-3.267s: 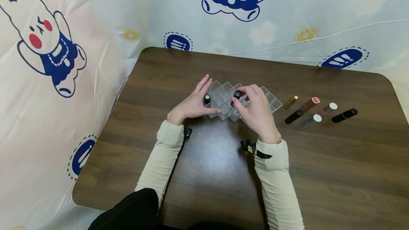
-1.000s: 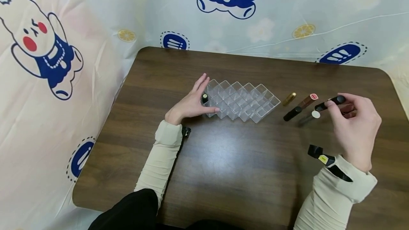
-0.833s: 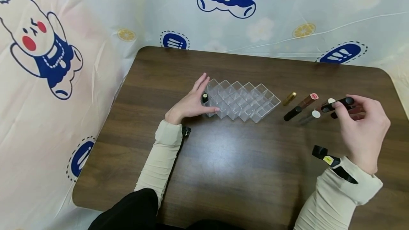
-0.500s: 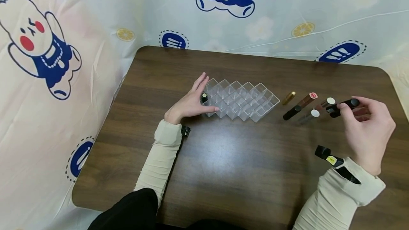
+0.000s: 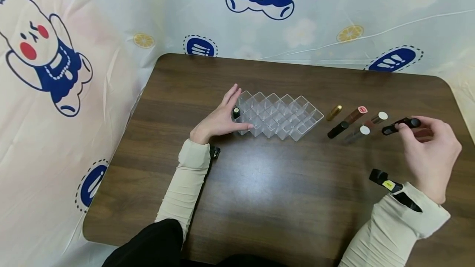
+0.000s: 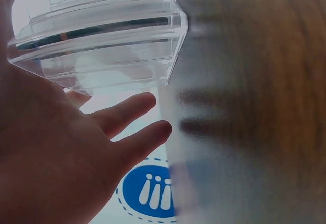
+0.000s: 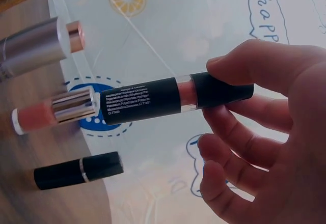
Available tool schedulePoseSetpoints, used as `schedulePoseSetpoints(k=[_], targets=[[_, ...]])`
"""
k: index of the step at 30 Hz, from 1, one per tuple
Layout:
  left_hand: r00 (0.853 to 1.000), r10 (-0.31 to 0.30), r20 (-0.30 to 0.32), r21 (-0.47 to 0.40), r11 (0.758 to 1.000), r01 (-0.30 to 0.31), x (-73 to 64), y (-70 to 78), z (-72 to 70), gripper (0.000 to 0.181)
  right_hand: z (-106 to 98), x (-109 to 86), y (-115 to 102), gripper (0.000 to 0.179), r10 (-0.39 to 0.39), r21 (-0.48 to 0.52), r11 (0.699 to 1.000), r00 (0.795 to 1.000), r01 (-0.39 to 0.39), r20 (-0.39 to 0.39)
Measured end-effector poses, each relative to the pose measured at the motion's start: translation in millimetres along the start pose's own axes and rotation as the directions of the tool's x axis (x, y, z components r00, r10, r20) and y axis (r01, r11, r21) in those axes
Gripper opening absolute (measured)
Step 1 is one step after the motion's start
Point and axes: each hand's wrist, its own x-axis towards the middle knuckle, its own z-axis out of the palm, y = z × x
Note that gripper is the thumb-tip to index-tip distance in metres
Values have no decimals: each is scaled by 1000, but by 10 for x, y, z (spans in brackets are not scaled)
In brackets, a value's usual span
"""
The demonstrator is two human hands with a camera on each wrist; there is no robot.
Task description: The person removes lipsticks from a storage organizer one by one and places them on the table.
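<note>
My right hand (image 5: 432, 143) pinches a black lip gloss tube (image 7: 142, 99) between thumb and fingers at its plain black end. White print covers its longer part, and a clear band shows pink. Just beyond it, a smaller black lipstick (image 7: 79, 170) stands on the table, overlapped by the held tube in the head view. At the left end of a clear compartmented lipstick organizer (image 5: 278, 114), my left hand (image 5: 220, 120) steadies it, thumb at the front and straight, spread fingers behind. One dark lipstick (image 5: 236, 113) sits in the organizer's left end, beside my palm.
Between organizer and right hand stand several lip products: a gold tube (image 5: 334, 113), a brown tube (image 5: 355, 114), a black tube (image 5: 338, 129), a silvery tube (image 5: 358, 134) and a pink tube with a silver part (image 5: 378, 118). A patterned curtain (image 5: 315, 7) borders the wooden table (image 5: 252, 201).
My right hand had the black tube over the organizer, then carried it right to the standing products and a little further right since. My left hand has stayed at the organizer.
</note>
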Motion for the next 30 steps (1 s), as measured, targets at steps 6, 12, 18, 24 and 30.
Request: schedulePoseSetpoints(k=[6,12,18,24,30], targets=[[1000,0,-3,-7,1000,0,-1,-3,-4,114,30,43,110,35,18,-55,998,997,-14,80],[1000,-2,-3,-3,1000,2,1,-2,-10,115,62,85,191,36,26,-73,997,993,-17,116],[1000,0,-5,-4,1000,0,0,2,-5,115,81,123,268,40,51,-104,994,984,-34,173],[1000,5,-4,1,1000,-5,7,7,-3,115,93,162,356,42,60,-126,992,965,-28,256],[1000,8,-4,4,1000,-8,10,11,-1,114,93,161,394,42,14,-140,990,943,35,332]])
